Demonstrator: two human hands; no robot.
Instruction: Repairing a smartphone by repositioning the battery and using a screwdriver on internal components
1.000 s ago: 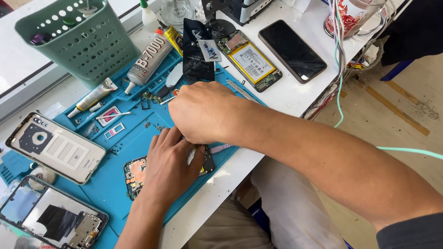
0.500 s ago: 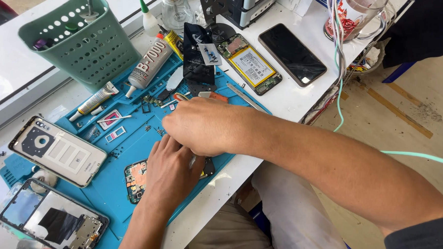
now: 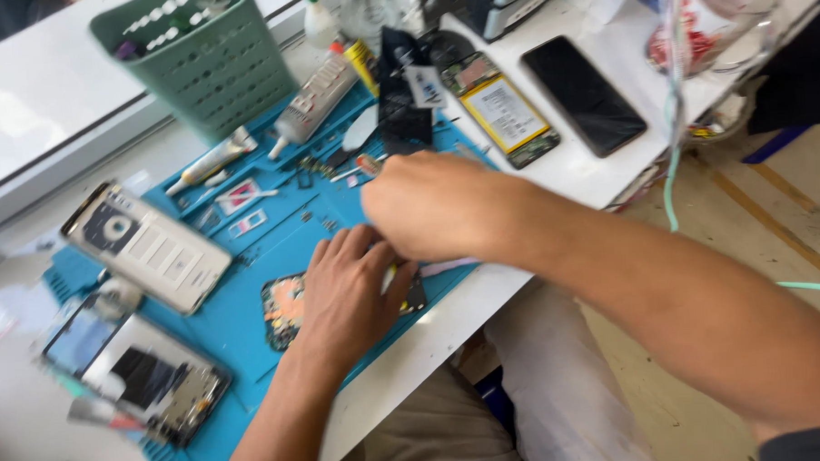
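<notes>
Fingers of left hand (image 3: 344, 296) press flat on circuit board (image 3: 281, 308); right hand (image 3: 427, 207) crosses above, grip unclear.

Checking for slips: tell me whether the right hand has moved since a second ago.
Yes. The right hand has shifted toward the person, away from the black packet, and now overlaps the left hand on the blue mat.

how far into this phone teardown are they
Done: the back cover is off and lies apart on the blue mat; an opened phone frame sits bottom left. In hand: the left hand pins a circuit board while the right hand works above it. Left: the parts lie separate, unassembled.
</notes>
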